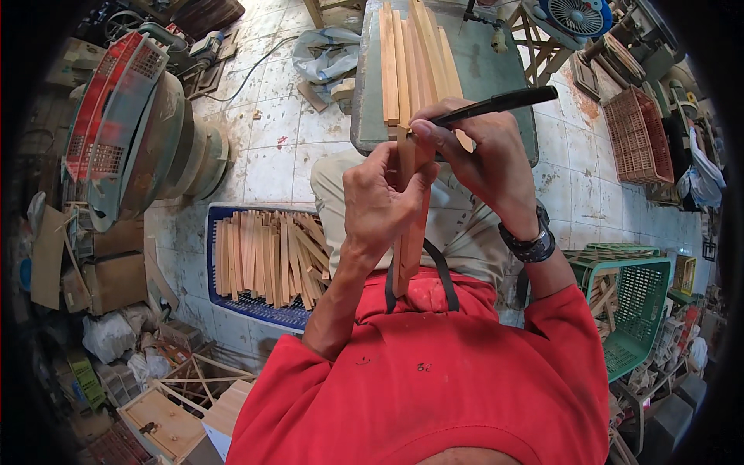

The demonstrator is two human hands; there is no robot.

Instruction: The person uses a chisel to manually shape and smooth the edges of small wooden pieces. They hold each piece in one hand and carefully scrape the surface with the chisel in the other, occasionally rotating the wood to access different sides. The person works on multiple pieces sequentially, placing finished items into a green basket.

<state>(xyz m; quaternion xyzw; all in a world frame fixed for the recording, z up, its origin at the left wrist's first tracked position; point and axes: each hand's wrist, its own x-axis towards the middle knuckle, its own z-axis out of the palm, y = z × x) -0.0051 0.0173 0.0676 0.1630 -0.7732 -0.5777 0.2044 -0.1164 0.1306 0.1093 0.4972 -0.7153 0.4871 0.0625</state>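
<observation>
My left hand is closed round a wooden strip that slants from the table's near edge down toward my lap. A small dark spot shows near the strip's upper end. In my right hand is a black marker pen, its barrel pointing up to the right. The right fingertips meet the strip's upper end, and the pen's tip is hidden behind them. Just beyond both hands, several long wooden strips lie side by side on the green table.
A blue basket full of wooden strips stands at my left. To the right are a green crate holding wood pieces and a reddish crate. A blue fan stands far right; a machine with a red guard is far left.
</observation>
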